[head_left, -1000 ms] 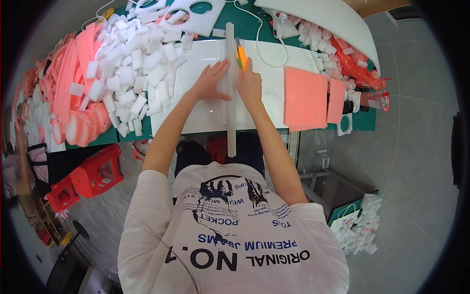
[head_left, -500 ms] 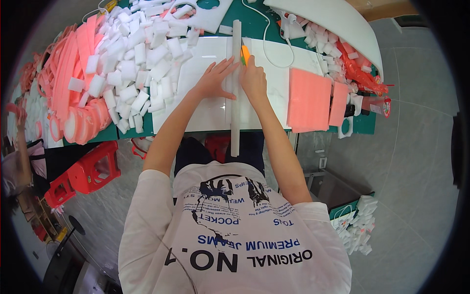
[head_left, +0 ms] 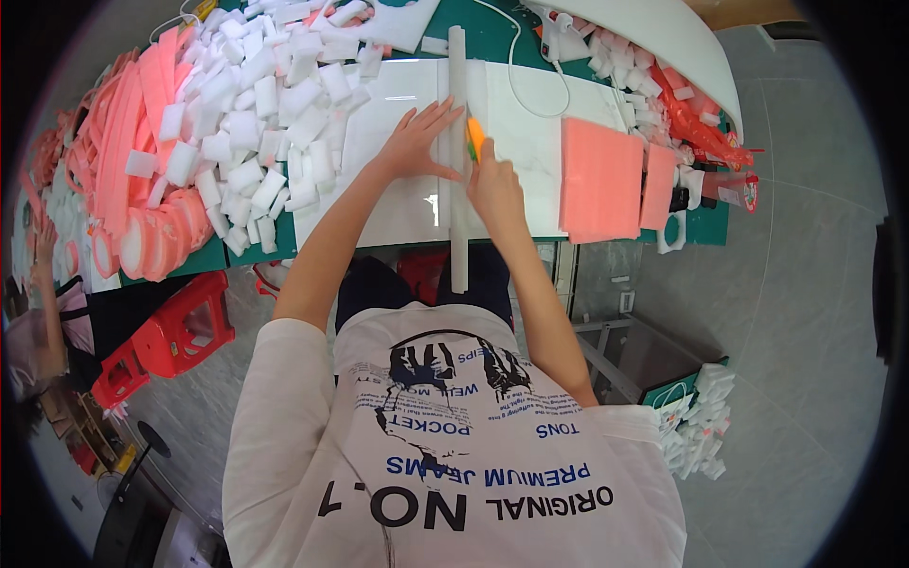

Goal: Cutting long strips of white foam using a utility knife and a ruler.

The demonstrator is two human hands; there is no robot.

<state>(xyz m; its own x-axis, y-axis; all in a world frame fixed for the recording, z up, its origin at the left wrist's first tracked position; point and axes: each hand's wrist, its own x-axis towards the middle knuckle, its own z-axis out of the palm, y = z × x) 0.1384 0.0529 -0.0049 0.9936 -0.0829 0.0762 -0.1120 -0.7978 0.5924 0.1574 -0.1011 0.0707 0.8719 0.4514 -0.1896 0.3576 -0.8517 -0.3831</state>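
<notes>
A long, narrow, pale straight bar (head_left: pixel 458 237) lies front to back over a glossy white board (head_left: pixel 388 213), its near end sticking out past the table edge. My left hand (head_left: pixel 417 144) presses on the bar from the left, fingers spread and thumb apart. On the other side, my right hand (head_left: pixel 496 194) is closed round an orange utility knife (head_left: pixel 475 134), held against the bar's right edge. The knife's blade is hidden. A thin whitish strip of sheet (head_left: pixel 477 80) shows beside the bar; its material I cannot make out.
Many white foam blocks (head_left: pixel 241 133) and pink foam strips (head_left: pixel 142 142) are heaped at the left. Pink foam sheets (head_left: pixel 601 180) lie at the right, near a white cable (head_left: pixel 514 76). Red stools (head_left: pixel 185 322) stand below left, where another person's arm (head_left: pixel 47 303) shows.
My right hand has drawn the knife toward me along the bar. My left hand stays spread on the bar, and the whole view has shifted slightly.
</notes>
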